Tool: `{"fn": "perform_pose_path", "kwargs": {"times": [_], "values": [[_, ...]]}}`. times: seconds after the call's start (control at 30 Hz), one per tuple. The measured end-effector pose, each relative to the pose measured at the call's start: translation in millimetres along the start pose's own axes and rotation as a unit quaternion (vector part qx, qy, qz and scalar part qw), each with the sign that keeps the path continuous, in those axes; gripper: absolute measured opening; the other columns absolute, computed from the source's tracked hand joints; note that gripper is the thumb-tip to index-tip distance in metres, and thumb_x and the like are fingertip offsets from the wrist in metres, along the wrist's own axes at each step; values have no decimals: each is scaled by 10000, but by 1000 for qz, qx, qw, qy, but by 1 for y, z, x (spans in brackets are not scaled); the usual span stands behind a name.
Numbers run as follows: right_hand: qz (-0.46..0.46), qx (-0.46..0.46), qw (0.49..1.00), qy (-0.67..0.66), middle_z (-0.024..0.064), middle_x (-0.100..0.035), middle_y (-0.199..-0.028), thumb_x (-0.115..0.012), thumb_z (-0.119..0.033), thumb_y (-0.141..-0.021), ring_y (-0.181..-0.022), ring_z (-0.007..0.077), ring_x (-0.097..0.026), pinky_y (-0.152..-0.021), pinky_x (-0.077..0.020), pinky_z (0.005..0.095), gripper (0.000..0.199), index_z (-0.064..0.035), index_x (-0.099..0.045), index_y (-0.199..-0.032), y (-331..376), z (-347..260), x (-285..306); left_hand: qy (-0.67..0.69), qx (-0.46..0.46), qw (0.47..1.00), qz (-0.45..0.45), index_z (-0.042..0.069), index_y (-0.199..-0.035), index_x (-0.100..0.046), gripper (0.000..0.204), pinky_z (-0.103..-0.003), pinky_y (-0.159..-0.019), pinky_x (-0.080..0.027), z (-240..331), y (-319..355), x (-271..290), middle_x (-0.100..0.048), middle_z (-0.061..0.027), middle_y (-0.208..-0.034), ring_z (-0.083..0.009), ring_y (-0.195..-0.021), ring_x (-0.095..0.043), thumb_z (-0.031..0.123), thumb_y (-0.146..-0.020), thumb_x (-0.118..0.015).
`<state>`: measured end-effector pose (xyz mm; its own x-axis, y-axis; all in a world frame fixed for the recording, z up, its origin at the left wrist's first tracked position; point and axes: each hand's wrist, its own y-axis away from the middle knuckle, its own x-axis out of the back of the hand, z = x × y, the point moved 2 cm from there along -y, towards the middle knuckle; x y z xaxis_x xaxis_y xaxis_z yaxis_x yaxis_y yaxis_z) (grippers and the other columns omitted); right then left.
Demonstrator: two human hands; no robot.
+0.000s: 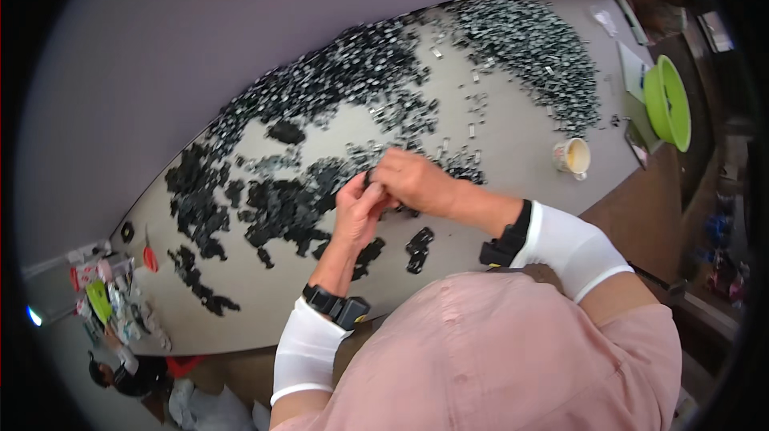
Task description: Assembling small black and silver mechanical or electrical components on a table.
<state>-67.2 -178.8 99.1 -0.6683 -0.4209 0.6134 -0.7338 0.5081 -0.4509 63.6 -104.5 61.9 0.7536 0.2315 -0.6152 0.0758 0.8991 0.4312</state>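
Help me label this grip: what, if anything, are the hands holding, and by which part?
A small black piece, held where the left hand and right hand meet; which part of it cannot be told.

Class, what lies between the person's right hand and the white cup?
In the head view, small dark pieces lie beside the right hand; then bare tabletop runs to the cup.

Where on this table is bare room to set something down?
Bare table shows between the silvery pile and the cup, and between the lower-left black trail and the left wristband. The dark heap crowds the far edge; dark pieces crowd around the left hand and right hand.
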Motion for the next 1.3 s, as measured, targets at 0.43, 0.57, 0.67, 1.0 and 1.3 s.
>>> {"fn": "perform_pose_path", "kwargs": {"times": [0.43, 0.57, 0.67, 1.0, 1.3], "values": [[-9, -273, 933, 235, 138, -566, -949, -642, 8, -708, -861, 323, -588, -751, -500, 385, 270, -53, -650, -971, 54, 146, 92, -6, 37, 992, 120, -6, -967, -610, 124, -279, -590, -516, -15, -3, 35, -642, -81, -837, -154, -684, -613, 80, -877, -607], [-100, -269, 920, 266, 143, -561, -902, -666, 44, -674, -854, 327, -586, -772, -484, 389, 292, -10, -631, -960, 53, 168, 91, 45, 57, 987, 143, 20, -963, -618, 122, -274, -615, -463, -13, -3, 40, -617, -40, -841, -132, -715, -556, 51, -846, -641], [-81, -277, 924, 251, 146, -555, -891, -674, 53, -655, -844, 314, -589, -754, -488, 371, 320, 3, -625, -967, 59, 178, 94, 105, 68, 980, 155, 16, -960, -611, 133, -287, -645, -505, -10, -2, 43, -614, -63, -852, -178, -736, -592, 33, -834, -649], [-75, -125, 985, -90, 114, -556, -947, -718, 12, -682, -786, 231, -589, -653, -506, 318, 348, 18, -576, -1000, 6, 38, 10, 117, 86, 978, 148, -33, -968, -567, 144, -268, -649, -559, -18, -14, 35, -612, -103, -869, -182, -717, -613, 28, -852, -627], [-113, -96, 987, -64, 132, -554, -993, -688, 26, -680, -921, 317, -566, -776, -486, 366, 341, 14, -576, -1002, 12, 29, -5, 176, 124, 975, 49, -56, -1066, -551, 195, -269, -665, -543, -17, -7, 35, -610, -137, -941, -191, -747, -602, 24, -888, -565]]}}
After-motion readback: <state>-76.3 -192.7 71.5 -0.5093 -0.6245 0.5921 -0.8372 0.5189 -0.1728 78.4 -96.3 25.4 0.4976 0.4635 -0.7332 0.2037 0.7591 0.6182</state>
